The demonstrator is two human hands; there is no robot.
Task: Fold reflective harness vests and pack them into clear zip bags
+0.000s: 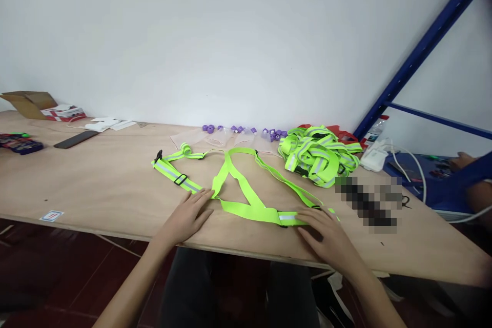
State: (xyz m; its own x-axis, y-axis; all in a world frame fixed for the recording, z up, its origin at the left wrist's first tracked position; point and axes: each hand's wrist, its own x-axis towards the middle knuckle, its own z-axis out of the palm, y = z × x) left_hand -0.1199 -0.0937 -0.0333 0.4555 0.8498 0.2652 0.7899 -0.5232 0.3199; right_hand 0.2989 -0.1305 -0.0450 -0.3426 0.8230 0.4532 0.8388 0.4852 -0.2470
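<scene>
A neon-yellow reflective harness (248,210) of elastic straps with silver stripes and black buckles lies spread on the wooden table in front of me. My left hand (188,218) rests on its left side, fingers stretched out over the strap near the table edge. On the right, my right hand (326,233) lies with fingers apart on the lower right strap, its fingertips touching the band. Behind my right hand sits a tangled heap of similar reflective straps (319,156).
Clear plastic bags (219,137) and purple rolls (275,135) line the wall. A blue metal frame (423,46) slants up at right, with a bottle (375,130), white adapter and cables below. Another person's hand (463,160) shows there. A cardboard box (28,104) and dark flat object (76,139) lie left.
</scene>
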